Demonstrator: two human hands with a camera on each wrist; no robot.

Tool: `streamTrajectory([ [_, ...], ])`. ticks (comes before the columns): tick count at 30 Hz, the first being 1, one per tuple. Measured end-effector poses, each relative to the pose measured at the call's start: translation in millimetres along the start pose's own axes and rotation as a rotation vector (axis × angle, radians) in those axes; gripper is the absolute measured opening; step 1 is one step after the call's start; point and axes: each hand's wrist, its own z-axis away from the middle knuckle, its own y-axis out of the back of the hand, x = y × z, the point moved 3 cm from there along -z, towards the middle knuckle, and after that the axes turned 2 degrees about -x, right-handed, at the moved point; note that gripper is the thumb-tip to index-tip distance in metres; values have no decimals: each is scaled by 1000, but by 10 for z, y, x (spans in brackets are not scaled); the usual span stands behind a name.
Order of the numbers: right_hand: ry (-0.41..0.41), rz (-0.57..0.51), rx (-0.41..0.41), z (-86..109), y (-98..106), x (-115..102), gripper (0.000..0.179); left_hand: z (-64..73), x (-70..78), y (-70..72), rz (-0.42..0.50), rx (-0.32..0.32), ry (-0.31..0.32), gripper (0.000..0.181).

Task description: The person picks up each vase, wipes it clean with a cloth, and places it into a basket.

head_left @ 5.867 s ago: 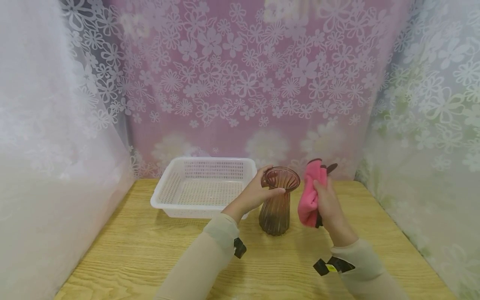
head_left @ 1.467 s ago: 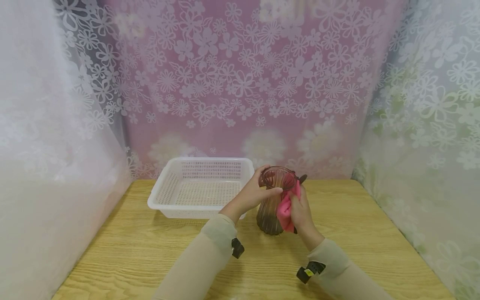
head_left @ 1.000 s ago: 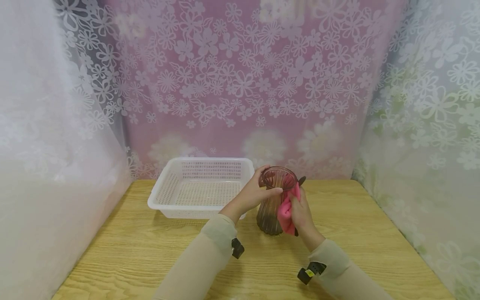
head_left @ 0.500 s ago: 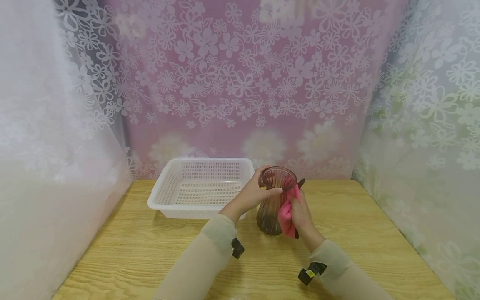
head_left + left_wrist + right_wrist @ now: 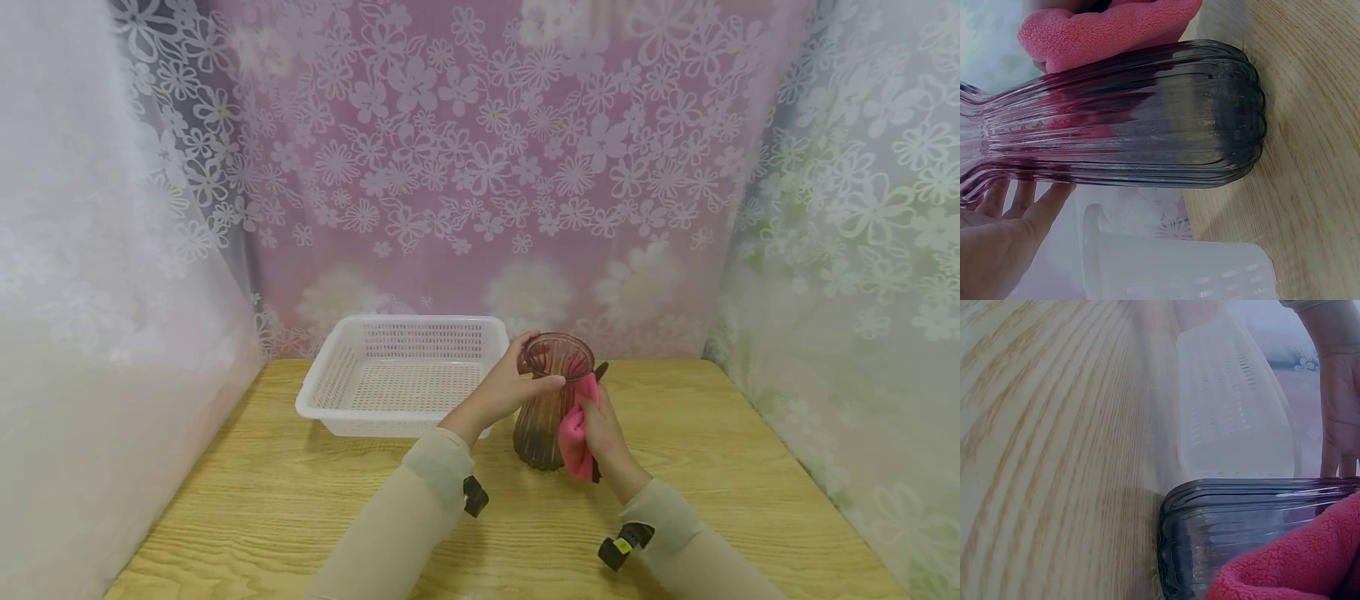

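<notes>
A ribbed glass vase (image 5: 537, 433), purplish at the top and smoky grey below, stands upright on the table. My left hand (image 5: 504, 390) grips its neck just under the flared rim, thumb at the front and fingers behind. Against the vase's right side, my right hand (image 5: 606, 432) holds a folded pink cloth (image 5: 574, 440) with dark edging. In the left wrist view the fluffy cloth (image 5: 1110, 34) lies along the glass body (image 5: 1166, 131). The right wrist view shows the cloth (image 5: 1291, 556) covering part of the vase's lower half, while the right hand's fingers are hidden.
A white perforated plastic basket (image 5: 405, 423) stands left of the vase, close to the left hand. The wooden table (image 5: 300, 517) ends at a pink floral curtain (image 5: 450, 167) behind, with pale floral curtains at both sides.
Several seconds ago the cloth was held apart, right of the vase; now it is against the glass. Lately it has slid slightly down the side. The left hand keeps its hold on the neck.
</notes>
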Motion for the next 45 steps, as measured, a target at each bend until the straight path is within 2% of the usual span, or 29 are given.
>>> streamTrajectory([
  [6,-69,36,-21,-2,12,41,38,5,10,1,-9,6,-4,89],
  [17,-87,15,-87,-62,49,103,17,3,-2,1,-17,10,-2,89],
  [21,-114,51,-113,-87,66,131,25,1,-15,3,-23,8,-4,89],
  [25,-153,41,-145,-93,71,139,28,-7,-30,0,-26,6,-7,91],
  [33,-172,66,-193,-129,79,170,38,-19,-29,3,-23,9,-14,89],
  [38,-245,-43,-241,-105,103,161,40,-18,-36,0,-26,7,-12,89],
  [41,-267,-11,-242,-108,116,225,30,-15,-36,-2,-26,5,-9,88],
  [45,-333,6,-240,-94,127,277,25,-11,-28,-4,-32,6,-8,88],
])
